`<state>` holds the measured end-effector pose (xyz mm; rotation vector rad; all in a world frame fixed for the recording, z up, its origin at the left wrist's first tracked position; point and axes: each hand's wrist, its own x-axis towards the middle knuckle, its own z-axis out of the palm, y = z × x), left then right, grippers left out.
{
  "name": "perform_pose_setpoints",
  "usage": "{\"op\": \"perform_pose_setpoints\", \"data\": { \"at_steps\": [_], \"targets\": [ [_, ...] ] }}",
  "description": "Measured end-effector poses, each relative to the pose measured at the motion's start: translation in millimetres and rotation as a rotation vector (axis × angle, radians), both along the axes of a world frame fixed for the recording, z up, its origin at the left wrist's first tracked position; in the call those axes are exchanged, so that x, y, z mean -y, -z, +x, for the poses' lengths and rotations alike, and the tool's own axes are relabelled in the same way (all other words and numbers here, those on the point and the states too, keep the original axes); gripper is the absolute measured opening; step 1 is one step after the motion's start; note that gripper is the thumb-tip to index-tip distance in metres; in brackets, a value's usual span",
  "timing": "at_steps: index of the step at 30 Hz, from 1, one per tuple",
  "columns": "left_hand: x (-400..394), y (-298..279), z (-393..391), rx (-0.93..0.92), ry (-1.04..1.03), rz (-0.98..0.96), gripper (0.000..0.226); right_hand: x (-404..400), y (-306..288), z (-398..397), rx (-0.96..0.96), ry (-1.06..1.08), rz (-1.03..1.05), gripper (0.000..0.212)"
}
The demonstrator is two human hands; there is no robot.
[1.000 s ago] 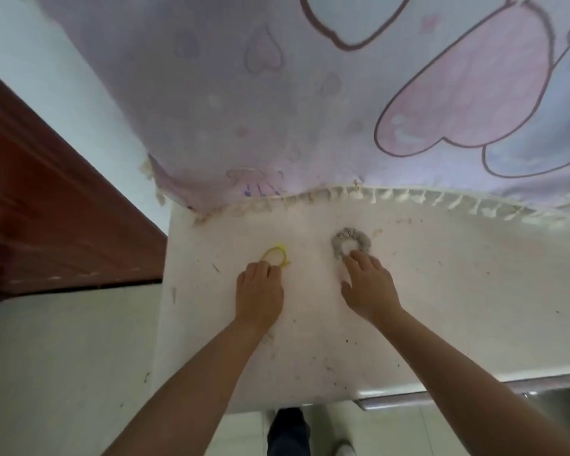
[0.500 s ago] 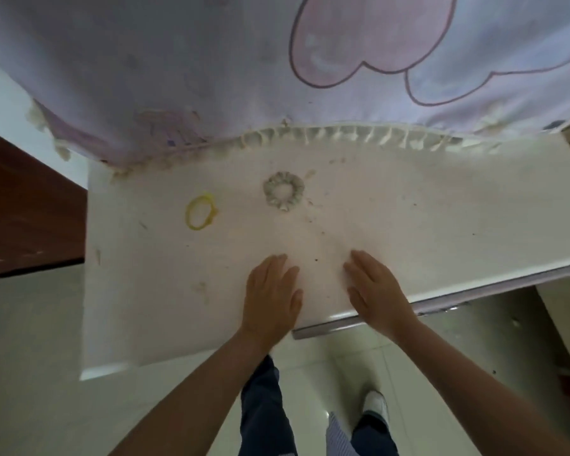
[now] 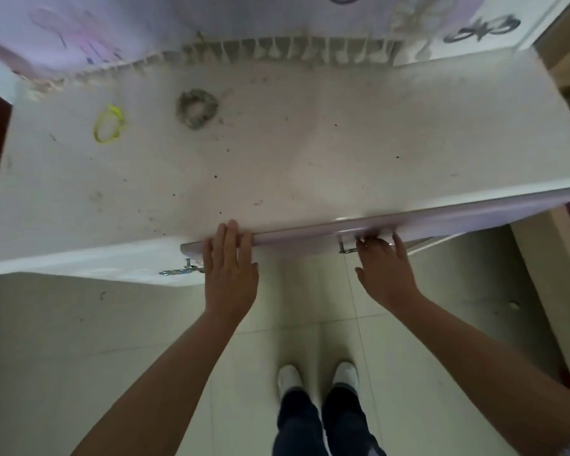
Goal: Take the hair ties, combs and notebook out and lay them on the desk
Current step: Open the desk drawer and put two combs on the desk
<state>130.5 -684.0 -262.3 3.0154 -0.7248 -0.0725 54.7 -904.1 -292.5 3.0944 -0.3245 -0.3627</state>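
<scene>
Dusty white surface (image 3: 310,143) is carrying the yellow hair tie (image 3: 107,125) and grey scrunchie (image 3: 196,108) far-left, while both empty hands are reaching the drawer front (image 3: 441,213) below: left hand (image 3: 231,268) flat, right hand (image 3: 384,266) curling at its handle (image 3: 348,250).

A thin yellow hair tie (image 3: 107,124) lies flat at the far left of the white desk (image 3: 310,153), with a fluffy grey scrunchie (image 3: 197,107) just to its right, apart from it, also flat.
</scene>
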Motion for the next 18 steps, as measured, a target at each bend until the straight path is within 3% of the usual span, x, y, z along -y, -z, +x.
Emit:
{"op": "perform_pose_setpoints", "data": {
  "at_steps": [3,5,8,11,14,18],
  "targets": [
    [-0.9,6.7,0.5,0.094,0.001,-0.037,0.070,-1.2,10.4,12.9,0.060,0.040,-0.013,0.026],
    [-3.0,7.0,-0.4,0.151,0.009,-0.029,0.050,0.1,10.6,12.0,0.031,0.072,0.076,0.018],
    [-7.6,-0.8,-12.6,0.116,0.061,-0.061,0.023,1.0,5.0,-12.8,0.084,0.044,0.005,0.020],
    [-21.0,-1.1,-39.2,0.037,0.159,-0.060,0.013,-5.2,2.0,-52.0,-0.063,0.025,0.108,0.017],
    [-26.3,-2.8,-64.0,-0.046,0.172,-0.021,0.028,-10.9,-4.6,-81.6,-0.142,0.008,0.183,0.026],
    [-22.4,-7.6,-71.9,-0.053,0.183,-0.012,0.032,-19.6,-24.2,-108.3,0.337,-0.225,0.298,0.032]
  ]
}}
